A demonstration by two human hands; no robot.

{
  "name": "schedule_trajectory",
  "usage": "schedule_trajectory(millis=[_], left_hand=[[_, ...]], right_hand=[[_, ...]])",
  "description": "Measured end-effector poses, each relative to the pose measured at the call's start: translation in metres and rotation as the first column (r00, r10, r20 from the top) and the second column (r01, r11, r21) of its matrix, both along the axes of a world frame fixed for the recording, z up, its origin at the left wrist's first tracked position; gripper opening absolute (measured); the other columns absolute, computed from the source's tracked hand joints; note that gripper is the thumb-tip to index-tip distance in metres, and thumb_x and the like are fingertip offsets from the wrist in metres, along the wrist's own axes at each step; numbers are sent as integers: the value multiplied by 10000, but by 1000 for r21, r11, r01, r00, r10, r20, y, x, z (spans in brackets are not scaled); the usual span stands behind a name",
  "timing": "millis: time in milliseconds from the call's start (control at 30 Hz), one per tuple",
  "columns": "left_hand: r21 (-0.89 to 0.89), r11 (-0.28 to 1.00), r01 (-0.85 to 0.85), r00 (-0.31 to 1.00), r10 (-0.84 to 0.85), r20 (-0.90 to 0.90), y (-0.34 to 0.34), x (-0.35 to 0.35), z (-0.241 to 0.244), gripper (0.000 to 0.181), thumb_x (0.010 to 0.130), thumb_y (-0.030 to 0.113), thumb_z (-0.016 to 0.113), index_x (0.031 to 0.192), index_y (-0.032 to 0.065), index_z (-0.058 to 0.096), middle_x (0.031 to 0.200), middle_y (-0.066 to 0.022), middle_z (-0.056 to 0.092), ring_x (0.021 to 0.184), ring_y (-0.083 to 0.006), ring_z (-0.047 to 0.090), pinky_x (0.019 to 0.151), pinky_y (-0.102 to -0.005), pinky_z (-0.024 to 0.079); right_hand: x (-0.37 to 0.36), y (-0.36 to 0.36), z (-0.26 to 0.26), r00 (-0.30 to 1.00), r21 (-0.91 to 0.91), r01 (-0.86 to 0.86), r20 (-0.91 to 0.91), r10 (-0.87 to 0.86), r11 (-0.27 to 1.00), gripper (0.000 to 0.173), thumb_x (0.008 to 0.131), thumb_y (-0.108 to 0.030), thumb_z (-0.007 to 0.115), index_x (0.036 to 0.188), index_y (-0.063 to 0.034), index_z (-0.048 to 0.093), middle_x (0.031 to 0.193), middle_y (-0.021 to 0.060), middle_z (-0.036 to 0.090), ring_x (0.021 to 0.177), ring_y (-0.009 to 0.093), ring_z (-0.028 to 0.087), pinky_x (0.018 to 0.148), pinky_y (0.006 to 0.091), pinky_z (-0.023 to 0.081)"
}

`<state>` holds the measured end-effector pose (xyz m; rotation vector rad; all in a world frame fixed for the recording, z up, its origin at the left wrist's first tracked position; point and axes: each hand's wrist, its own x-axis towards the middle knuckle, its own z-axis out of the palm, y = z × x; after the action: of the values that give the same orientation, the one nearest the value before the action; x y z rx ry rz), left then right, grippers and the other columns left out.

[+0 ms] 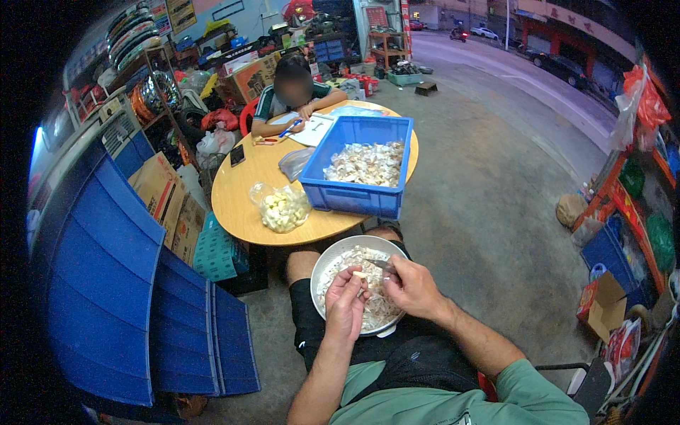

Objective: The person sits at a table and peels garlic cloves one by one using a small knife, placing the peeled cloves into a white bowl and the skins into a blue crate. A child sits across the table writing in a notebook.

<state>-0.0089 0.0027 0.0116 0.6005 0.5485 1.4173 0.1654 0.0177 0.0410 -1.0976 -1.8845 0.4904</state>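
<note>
My left hand [346, 297] holds a pale peeled garlic clove [360, 275] between thumb and fingers. In my right hand [411, 284] is a small knife [378, 263], its blade pointing left, just above the clove. Both hands are over a round white pan [320, 265] on my lap, which holds garlic cloves and papery skins [378, 313]. On the wooden table [234, 186] ahead, a clear plastic bag [284, 210] of peeled cloves lies left of a blue plastic crate [350, 195] filled with garlic and skins.
Across the table a person [292, 95] writes with a blue pen in a notebook [317, 132]. A phone [237, 155] and a grey plastic bag [295, 162] lie on the tabletop. Blue panels [106, 276] and cardboard boxes [164, 196] stand left; an open carton [603, 305] sits on the floor at right.
</note>
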Motion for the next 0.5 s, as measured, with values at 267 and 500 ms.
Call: schedule_trajectory(millis=[267, 500], left_hand=[[83, 996, -17, 988, 29, -148, -1, 4, 2, 116, 983, 84, 620, 1094, 54, 613, 1007, -59, 676, 876, -129, 631, 779, -282, 510], [117, 993, -5, 994, 18, -110, -2, 3, -3, 89, 1004, 94, 591, 1077, 52, 619, 1059, -68, 688, 904, -138, 639, 799, -287, 512]], right_hand=[[-8, -5, 12, 994, 76, -93, 63, 89, 993, 218, 860, -151, 679, 900, -12, 517, 811, 195, 595, 759, 410, 624, 652, 487, 491], [-9, -4, 10, 996, 183, -66, 75, 53, 981, 203, 852, -111, 706, 890, 13, 549, 781, 187, 597, 702, 367, 626, 619, 433, 494]])
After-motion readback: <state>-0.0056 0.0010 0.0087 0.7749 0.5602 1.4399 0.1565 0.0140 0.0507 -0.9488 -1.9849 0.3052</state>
